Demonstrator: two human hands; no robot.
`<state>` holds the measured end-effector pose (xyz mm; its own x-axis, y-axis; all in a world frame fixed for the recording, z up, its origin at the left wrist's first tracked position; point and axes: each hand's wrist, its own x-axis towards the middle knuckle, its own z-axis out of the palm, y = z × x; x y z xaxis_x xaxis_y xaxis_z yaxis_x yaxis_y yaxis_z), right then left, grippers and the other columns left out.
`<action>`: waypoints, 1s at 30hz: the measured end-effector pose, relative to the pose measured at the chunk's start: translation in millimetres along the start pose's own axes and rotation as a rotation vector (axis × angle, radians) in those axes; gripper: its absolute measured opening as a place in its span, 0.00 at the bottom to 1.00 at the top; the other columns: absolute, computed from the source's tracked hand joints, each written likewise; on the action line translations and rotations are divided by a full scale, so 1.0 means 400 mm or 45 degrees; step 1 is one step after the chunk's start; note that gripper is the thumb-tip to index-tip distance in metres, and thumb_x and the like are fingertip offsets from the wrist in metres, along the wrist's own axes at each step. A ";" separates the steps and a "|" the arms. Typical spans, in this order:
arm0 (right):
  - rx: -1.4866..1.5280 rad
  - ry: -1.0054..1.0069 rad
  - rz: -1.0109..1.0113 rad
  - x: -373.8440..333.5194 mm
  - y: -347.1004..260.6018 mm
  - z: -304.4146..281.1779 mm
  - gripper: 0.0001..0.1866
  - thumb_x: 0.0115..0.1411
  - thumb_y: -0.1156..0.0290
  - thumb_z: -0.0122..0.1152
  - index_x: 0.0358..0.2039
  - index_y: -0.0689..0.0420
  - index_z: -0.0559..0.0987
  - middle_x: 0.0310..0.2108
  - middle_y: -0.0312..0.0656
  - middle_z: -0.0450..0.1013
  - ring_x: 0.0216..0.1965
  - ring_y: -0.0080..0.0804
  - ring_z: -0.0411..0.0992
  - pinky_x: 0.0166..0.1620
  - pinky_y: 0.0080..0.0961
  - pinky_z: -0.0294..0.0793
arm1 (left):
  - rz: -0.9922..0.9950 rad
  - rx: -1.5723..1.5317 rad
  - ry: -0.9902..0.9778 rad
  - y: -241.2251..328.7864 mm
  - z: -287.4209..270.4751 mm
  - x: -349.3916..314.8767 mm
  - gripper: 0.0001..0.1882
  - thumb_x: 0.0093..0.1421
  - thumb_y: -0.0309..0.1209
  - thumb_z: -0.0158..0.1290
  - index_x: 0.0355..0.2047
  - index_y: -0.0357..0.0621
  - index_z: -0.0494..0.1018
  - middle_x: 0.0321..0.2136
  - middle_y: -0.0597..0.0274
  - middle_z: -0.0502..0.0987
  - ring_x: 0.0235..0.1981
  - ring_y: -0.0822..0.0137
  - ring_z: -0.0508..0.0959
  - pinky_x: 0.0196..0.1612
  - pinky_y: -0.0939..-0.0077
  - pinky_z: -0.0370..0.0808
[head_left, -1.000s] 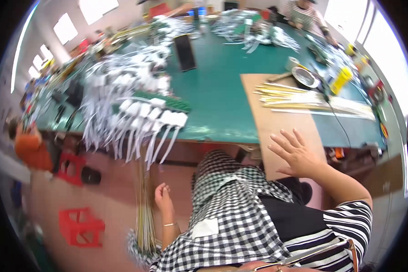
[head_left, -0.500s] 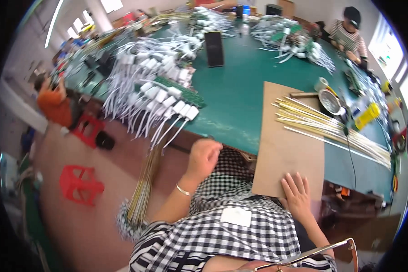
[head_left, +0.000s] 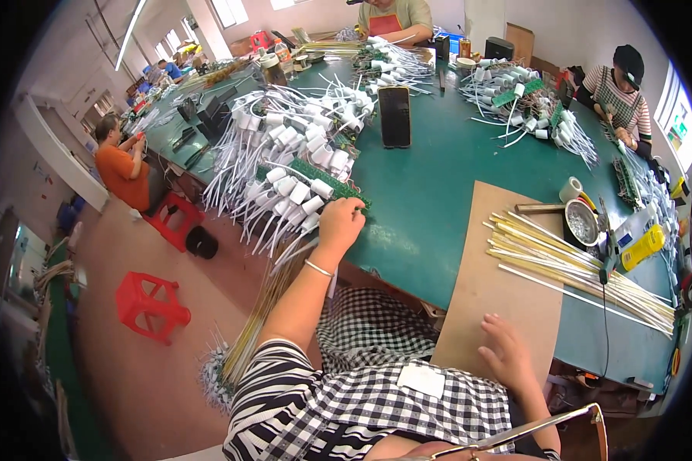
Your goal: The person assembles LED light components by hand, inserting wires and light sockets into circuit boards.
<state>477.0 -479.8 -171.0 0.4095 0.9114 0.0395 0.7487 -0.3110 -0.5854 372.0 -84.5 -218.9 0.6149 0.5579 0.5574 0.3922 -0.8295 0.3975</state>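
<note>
My left hand (head_left: 341, 224) reaches to the near end of the heap, its fingers bent against the corner of a green circuit board (head_left: 332, 181). Rows of white cylindrical parts (head_left: 301, 192) with white wires hang off that board toward me. The fingertips look closed on the board's end, though my hand partly hides the contact. My right hand (head_left: 506, 352) is over the near part of a brown cardboard sheet (head_left: 469, 296), fingers apart and slightly curled, holding nothing. On the sheet's far part lies a bundle of thin white and yellowish sticks (head_left: 546, 252).
A black phone (head_left: 394, 117) stands upright on the green table (head_left: 430, 165). Right of the cardboard are a metal bowl (head_left: 582, 221), a tape roll (head_left: 570, 189) and a yellow bottle (head_left: 643, 247). A red stool (head_left: 151, 306) stands on the floor at left. Other people sit around the table.
My left hand has moved from the table's edge up to the circuit board at the heap. My right hand, flat on the cardboard before, has lifted and curled a little. The view has shifted.
</note>
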 end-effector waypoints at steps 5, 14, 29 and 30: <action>1.520 0.106 0.471 0.132 0.050 0.058 0.25 0.59 0.64 0.51 0.54 0.62 0.63 0.56 0.49 0.59 0.56 0.42 0.59 0.55 0.35 0.62 | -0.287 -1.074 -0.115 0.135 0.054 -0.063 0.08 0.52 0.23 0.48 0.33 0.41 0.74 0.17 0.65 0.71 0.16 0.76 0.68 0.22 0.81 0.66; 1.564 -0.102 0.512 0.450 -0.038 0.109 0.38 0.57 0.59 0.54 0.60 0.63 0.47 0.57 0.53 0.55 0.54 0.41 0.60 0.54 0.34 0.62 | 0.391 -0.625 0.263 0.211 -0.014 -0.103 0.11 0.47 0.19 0.51 0.31 0.45 0.73 0.21 0.60 0.69 0.24 0.59 0.70 0.28 0.69 0.68; 0.899 -0.697 0.208 0.788 -0.253 0.163 0.27 0.49 0.67 0.60 0.50 0.57 0.66 0.32 0.42 0.70 0.33 0.29 0.68 0.37 0.25 0.68 | -0.127 -0.388 0.268 0.027 -0.025 -0.215 0.23 0.48 0.27 0.53 0.47 0.39 0.65 0.46 0.50 0.67 0.49 0.50 0.65 0.52 0.60 0.61; 0.708 -0.558 0.016 0.774 -0.259 0.148 0.24 0.48 0.70 0.59 0.47 0.57 0.67 0.30 0.40 0.69 0.31 0.27 0.67 0.35 0.24 0.68 | -0.117 -0.405 0.281 0.042 -0.020 -0.208 0.23 0.48 0.25 0.52 0.47 0.38 0.65 0.47 0.48 0.67 0.48 0.49 0.66 0.51 0.61 0.63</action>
<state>495.3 -149.3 -146.2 0.0813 0.9695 -0.2311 0.3206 -0.2450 -0.9150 321.9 -144.7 -252.6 0.4119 0.6503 0.6383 0.1859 -0.7457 0.6398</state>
